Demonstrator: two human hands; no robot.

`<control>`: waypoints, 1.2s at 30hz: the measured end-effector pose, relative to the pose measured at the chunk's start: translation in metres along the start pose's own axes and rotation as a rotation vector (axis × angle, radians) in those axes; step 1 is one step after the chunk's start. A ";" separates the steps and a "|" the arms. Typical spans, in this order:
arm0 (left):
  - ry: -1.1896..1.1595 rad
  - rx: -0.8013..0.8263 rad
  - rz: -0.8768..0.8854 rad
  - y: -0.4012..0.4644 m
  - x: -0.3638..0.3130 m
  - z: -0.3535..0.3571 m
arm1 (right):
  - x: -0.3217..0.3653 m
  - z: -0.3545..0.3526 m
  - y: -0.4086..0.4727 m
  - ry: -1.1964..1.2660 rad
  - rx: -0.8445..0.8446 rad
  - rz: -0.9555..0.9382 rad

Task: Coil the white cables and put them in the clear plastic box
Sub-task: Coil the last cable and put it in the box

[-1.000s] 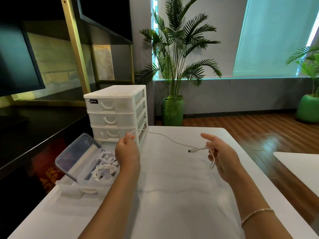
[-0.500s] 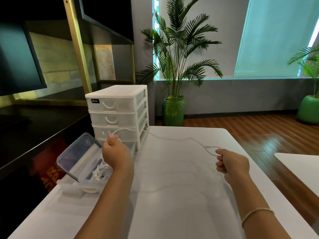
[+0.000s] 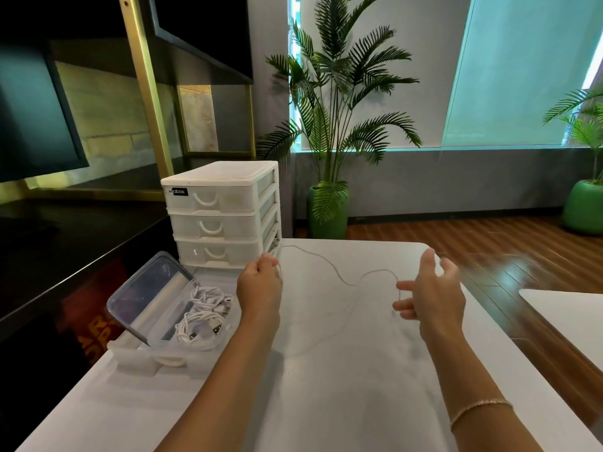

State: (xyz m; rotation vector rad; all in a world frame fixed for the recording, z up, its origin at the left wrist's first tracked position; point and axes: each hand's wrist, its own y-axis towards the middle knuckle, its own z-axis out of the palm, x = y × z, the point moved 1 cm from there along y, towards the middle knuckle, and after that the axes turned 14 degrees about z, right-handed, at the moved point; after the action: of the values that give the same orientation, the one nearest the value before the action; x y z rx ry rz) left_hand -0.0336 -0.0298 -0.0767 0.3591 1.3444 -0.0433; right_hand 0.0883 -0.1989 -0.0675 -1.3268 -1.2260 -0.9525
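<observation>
A thin white cable [image 3: 339, 275] runs in a slack wave above the white table [image 3: 342, 386] between my hands. My left hand [image 3: 259, 283] pinches one end of it near the drawer unit's front corner. My right hand [image 3: 432, 296] is held up with fingers spread and straight; the cable's other end loops down by its thumb, and no grip on it shows. The clear plastic box [image 3: 228, 324] stands at the table's left edge with its lid [image 3: 146, 288] tilted up. Coiled white cables [image 3: 202, 322] lie inside it.
A white three-drawer unit [image 3: 222, 210] stands at the table's back left, just behind the box. The box rests in a translucent tray [image 3: 137, 360]. A dark counter [image 3: 65, 249] runs along the left. A second white table [image 3: 567, 318] sits to the right.
My right hand has opened from a fist to spread fingers. My left hand has moved right, away from over the box, and the cable has gone slacker.
</observation>
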 end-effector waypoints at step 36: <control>-0.625 0.641 -0.298 -0.040 -0.026 0.014 | -0.012 0.038 -0.034 -0.508 0.434 -0.454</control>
State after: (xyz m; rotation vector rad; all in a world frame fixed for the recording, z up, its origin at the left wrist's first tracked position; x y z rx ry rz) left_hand -0.0354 -0.0762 -0.0586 0.6174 0.7210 -0.7867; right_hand 0.0490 -0.1653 -0.0787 -0.9798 -2.0556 -0.6025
